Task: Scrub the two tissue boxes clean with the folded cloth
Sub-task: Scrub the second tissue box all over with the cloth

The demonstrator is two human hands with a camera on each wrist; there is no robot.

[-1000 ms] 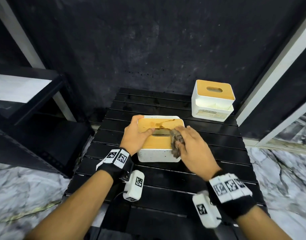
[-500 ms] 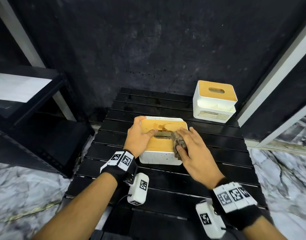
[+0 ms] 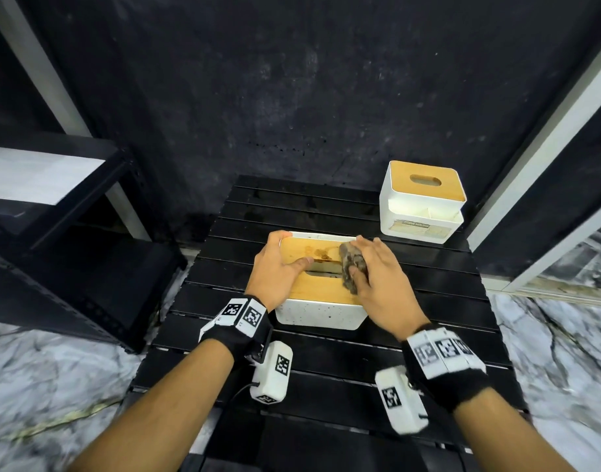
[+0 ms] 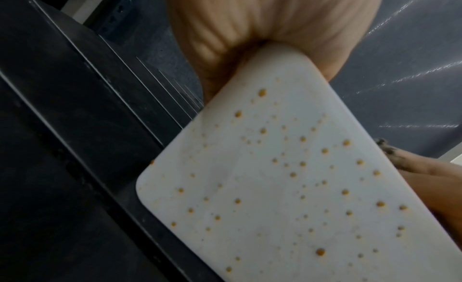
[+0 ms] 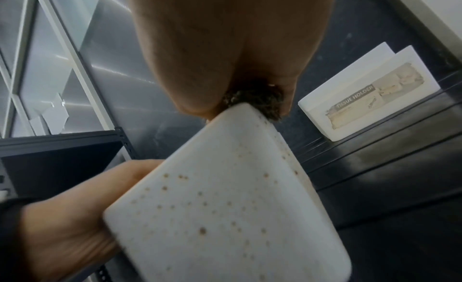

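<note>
Near box [image 3: 319, 313]: lid stain [image 3: 321, 255] and side specks [image 4: 300, 167] remain. Your left hand [image 3: 275, 272] grips it; your right hand [image 3: 381, 287] holds the cloth [image 3: 352, 267] on the lid. Far box [image 3: 423, 206]: apparently untouched.

White box [image 3: 321, 315] orange-speckled, lid [image 3: 323, 287] tan; cloth [image 3: 353, 265] mottled grey-brown; table [image 3: 326, 356] black.

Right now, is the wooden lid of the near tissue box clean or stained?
Stained: brown smears show on the wooden lid, left of the cloth.

Wooden lid [image 3: 323, 286], smooth plastic box [image 3: 319, 315], rough cloth [image 3: 352, 264].
</note>
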